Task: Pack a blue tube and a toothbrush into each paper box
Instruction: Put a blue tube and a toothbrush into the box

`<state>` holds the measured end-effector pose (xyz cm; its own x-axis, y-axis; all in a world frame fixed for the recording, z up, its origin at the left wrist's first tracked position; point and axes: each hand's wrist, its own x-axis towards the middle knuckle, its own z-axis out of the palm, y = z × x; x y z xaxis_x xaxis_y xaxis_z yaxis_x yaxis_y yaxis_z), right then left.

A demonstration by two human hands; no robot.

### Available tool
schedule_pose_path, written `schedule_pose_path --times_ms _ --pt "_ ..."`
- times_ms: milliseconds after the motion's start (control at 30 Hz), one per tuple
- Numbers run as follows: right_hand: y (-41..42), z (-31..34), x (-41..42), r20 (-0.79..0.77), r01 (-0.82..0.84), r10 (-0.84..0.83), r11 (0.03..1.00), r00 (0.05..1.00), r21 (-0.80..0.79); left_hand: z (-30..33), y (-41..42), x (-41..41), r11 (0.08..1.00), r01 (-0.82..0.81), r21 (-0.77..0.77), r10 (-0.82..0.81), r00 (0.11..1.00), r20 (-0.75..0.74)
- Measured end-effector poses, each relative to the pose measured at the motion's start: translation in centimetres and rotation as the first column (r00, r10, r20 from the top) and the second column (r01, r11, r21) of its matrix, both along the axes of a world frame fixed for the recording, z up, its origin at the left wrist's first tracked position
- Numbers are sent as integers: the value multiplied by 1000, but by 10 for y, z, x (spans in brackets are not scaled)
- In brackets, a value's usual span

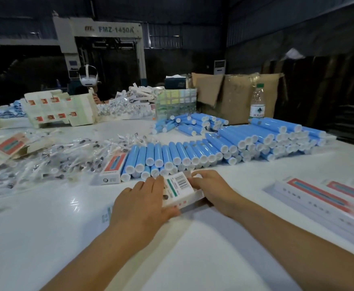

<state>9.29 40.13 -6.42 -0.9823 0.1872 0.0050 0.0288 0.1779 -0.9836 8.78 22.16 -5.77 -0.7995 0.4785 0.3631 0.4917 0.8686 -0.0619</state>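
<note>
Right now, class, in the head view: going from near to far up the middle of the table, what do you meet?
Hands, left and right, holding a paper box → row of blue tubes → far tube heap → cardboard carton.

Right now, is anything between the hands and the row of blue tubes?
Nothing separate blocks it. Both hands, left and right, hold a paper box just in front of the blue tubes.
</note>
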Motion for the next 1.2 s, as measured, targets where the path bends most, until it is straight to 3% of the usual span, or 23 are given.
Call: schedule_pose_path --times_ms 133,333,500,633,733,1000,1200 --pt "3 0 1 -44 48 -44 995 998 84 -4 0 3 996 28 -83 -31 999 -33" --pt "25 26 -9 -155 222 -169 862 973 455 -13 1 -1 989 51 -141 -57 998 -38" --pt "62 70 -54 -166 263 -228 512 959 818 -17 2 -5 987 56 -149 -56 998 8" --pt "92 88 -94 -151 234 -312 249 938 940 -17 5 -11 990 51 -131 -43 997 60" --pt "104 87 -115 -68 139 -422 139 904 980 -18 8 -14 991 60 -123 -49 994 94" --pt "116 79 -146 39 3 -483 87 875 996 -19 7 -16 989 76 -123 -62 991 115" --pt "109 84 -139 -68 121 -455 88 888 989 -17 7 -14 991 73 -115 -61 992 110"
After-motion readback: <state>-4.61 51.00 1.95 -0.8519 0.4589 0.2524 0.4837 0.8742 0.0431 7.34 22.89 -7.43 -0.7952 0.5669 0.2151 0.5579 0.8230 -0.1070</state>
